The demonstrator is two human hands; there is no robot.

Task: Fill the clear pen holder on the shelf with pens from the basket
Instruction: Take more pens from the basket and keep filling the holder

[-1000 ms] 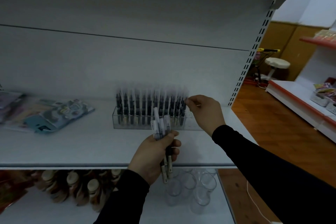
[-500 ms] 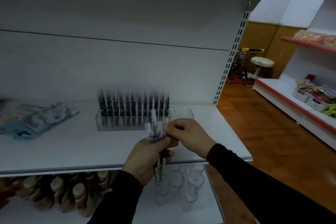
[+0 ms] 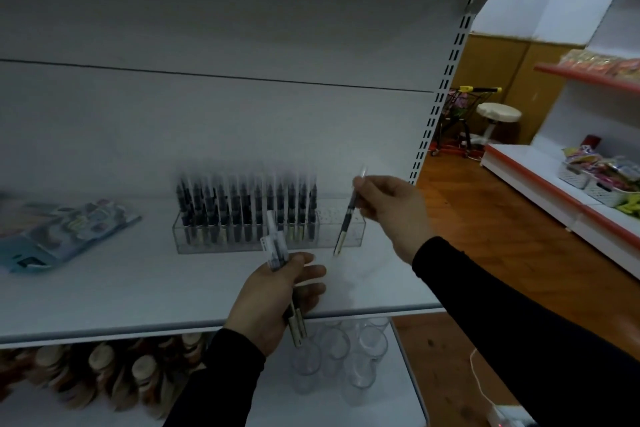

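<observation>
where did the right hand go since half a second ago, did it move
Yes. The right hand left the bundle of pens in the left hand and rose rightward, carrying one pen before the pen holder's unfilled right end.

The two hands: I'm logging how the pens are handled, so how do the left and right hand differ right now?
The left hand grips a bundle of pens low, at the shelf's front edge; the right hand pinches a single pen, raised in front of the clear pen holder. The bundle stands nearly upright; the single pen hangs tilted, tip down. Both wear black sleeves.
</observation>
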